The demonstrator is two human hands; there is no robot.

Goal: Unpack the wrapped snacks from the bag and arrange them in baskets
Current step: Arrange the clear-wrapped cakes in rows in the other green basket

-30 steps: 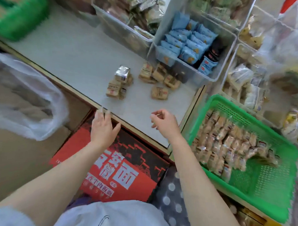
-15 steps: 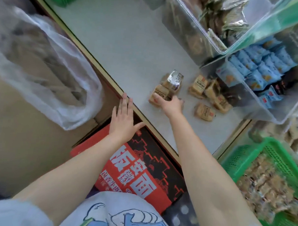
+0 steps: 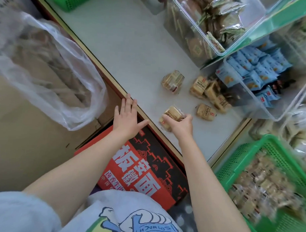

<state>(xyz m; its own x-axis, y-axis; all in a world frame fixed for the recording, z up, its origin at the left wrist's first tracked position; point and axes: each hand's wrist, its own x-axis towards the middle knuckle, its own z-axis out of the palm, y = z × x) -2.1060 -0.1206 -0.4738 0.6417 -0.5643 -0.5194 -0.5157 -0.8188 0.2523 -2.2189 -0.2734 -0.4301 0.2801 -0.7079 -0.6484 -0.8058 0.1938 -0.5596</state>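
Right hand (image 3: 180,124) is down on the tabletop (image 3: 127,45), its fingers curled over a couple of wrapped snacks (image 3: 172,114) and pinching them from above, close to the near edge, which looks like the handy way to scoop several at once. Just beyond those fingers lies a single wrapped snack (image 3: 205,112), and farther out from them a loose cluster of wrapped snacks (image 3: 209,91) sits against the clear bin of blue packets (image 3: 250,74), with one more pair (image 3: 172,81) off on its own. The left hand (image 3: 127,119) lies flat, fingers straight and slightly spread, fingertips on the wooden rim of the tabletop, holding nothing; my read is that it steadies the lean forward. Off beyond its fingers hangs the clear plastic bag (image 3: 51,65), open-mouthed, with wrapped goods dimly showing inside. To the near right of the gripping fingers waits the green basket (image 3: 248,154), already lined with rows of similar snacks, though blur hides the detail. Judging by that, the load in hand is bound for the basket, and the loose ones on the tabletop remain to be cleared. Under both arms sits a red and black carton (image 3: 147,169).
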